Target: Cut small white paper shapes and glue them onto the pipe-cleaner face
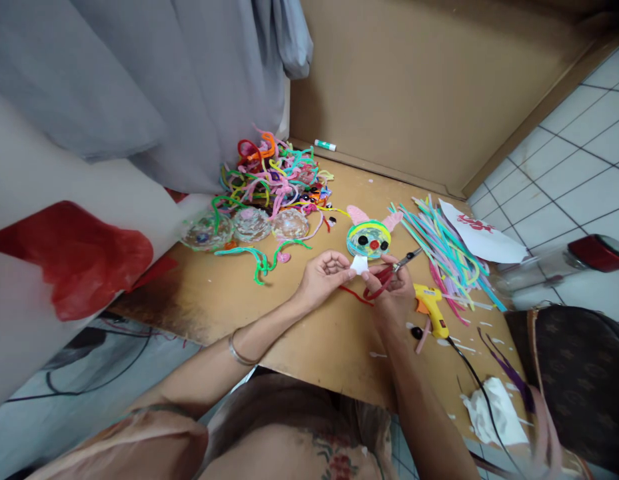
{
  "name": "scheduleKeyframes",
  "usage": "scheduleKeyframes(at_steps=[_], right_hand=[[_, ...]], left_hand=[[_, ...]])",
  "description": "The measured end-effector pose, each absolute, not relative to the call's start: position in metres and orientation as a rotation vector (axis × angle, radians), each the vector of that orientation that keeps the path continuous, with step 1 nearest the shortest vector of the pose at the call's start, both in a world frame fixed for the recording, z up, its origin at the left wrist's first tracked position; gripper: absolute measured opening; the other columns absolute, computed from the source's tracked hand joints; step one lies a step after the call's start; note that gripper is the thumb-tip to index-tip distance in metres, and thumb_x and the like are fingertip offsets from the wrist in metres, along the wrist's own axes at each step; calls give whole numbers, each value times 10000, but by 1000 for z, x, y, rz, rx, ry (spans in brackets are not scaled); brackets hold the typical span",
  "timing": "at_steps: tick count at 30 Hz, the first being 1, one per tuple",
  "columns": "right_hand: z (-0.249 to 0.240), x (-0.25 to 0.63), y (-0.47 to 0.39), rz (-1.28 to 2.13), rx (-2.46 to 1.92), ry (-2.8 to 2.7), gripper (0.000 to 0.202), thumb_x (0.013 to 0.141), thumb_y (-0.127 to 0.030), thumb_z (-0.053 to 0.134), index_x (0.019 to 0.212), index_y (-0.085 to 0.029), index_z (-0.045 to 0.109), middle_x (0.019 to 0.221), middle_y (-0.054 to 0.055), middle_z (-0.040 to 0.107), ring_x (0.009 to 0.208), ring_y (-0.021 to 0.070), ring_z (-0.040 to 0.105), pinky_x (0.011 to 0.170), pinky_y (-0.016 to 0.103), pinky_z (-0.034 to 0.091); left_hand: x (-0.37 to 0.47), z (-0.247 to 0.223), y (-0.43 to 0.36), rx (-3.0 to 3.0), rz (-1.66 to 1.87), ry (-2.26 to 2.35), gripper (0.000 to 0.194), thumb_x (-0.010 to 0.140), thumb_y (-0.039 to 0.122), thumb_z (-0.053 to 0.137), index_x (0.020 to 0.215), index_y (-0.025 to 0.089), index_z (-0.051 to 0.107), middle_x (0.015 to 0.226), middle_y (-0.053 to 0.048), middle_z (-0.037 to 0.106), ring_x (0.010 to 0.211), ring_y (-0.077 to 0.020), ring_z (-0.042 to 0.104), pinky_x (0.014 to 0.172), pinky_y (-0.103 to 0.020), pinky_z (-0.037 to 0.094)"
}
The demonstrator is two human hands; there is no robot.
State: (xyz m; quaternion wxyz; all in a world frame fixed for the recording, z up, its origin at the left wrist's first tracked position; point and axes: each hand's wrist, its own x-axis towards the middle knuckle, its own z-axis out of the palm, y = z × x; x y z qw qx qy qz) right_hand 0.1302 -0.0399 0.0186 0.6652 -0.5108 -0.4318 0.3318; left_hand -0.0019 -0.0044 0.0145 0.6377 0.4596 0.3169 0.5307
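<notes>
My left hand (pixel 323 275) pinches a small white paper piece (pixel 360 265) just below a round craft face (pixel 368 239) with pink ears, black button eyes and a red nose. My right hand (pixel 393 293) grips red-handled scissors (pixel 386 275), their blades pointing right and up, close to the white piece. Both hands hover over a brown cardboard work surface (pixel 309 333). A red pipe cleaner (pixel 353 295) lies under my hands.
A tangled heap of coloured pipe cleaners (pixel 274 175) lies at the back, straight ones (pixel 446 253) at right. A yellow glue gun (pixel 432 308) with black cord sits by my right hand. Three clear domes (pixel 249 225), a glue stick (pixel 324 145), a dark bag (pixel 584 380) and crumpled tissue (pixel 492 410) are around.
</notes>
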Motion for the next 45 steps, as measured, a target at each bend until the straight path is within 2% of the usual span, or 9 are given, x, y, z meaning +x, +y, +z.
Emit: scheduleKeyframes(at_steps=[7, 14, 20, 24, 28, 38, 45], right_hand=[[16, 129, -40, 745, -1142, -953, 509, 641, -260, 777, 1097, -228, 551, 763, -21, 693, 675, 142, 653, 594, 247, 498], [16, 130, -38, 789, -1084, -938, 509, 610, -241, 792, 1064, -234, 563, 922, 17, 716, 796, 165, 674, 718, 308, 534], [17, 132, -38, 849, -1146, -923, 495, 612, -238, 793, 1050, -208, 563, 723, -28, 679, 612, 131, 632, 541, 236, 498], [19, 130, -39, 809, -1155, -914, 474, 610, -240, 787, 1029, -209, 568, 694, -38, 660, 570, 117, 609, 498, 217, 480], [20, 128, -39, 814, -1154, -915, 461, 601, -243, 788, 1001, -208, 561, 677, -37, 661, 543, 112, 599, 463, 203, 463], [24, 129, -39, 842, -1165, -936, 461, 576, -291, 803, 962, -208, 565, 674, -20, 680, 562, 148, 632, 501, 252, 487], [21, 131, -38, 818, -1150, -932, 454, 596, -255, 793, 992, -205, 578, 693, -26, 675, 590, 136, 628, 517, 236, 474]], left_hand=[[-2, 14, -4, 1027, 1204, 698, 355, 591, 332, 795, 746, 143, 538, 581, 30, 600, 518, -72, 548, 538, -198, 434], [-3, 11, -2, 976, 1201, 675, 380, 573, 322, 814, 763, 134, 544, 594, 31, 613, 519, -65, 554, 533, -192, 457], [-1, 9, -1, 927, 1198, 664, 391, 549, 314, 829, 759, 136, 552, 622, 32, 623, 540, -67, 569, 542, -190, 473], [2, 8, -1, 910, 1127, 640, 409, 542, 310, 834, 804, 134, 574, 681, 8, 663, 553, -70, 586, 556, -189, 478], [3, 8, -2, 909, 1129, 661, 399, 542, 323, 833, 767, 128, 568, 644, 7, 655, 538, -74, 587, 539, -187, 472], [3, 8, -2, 878, 1141, 664, 426, 524, 311, 845, 794, 132, 569, 655, 14, 661, 550, -80, 605, 540, -184, 476], [0, 10, 0, 748, 1081, 570, 390, 633, 444, 767, 775, 132, 581, 660, -10, 655, 580, -101, 631, 546, -196, 493]])
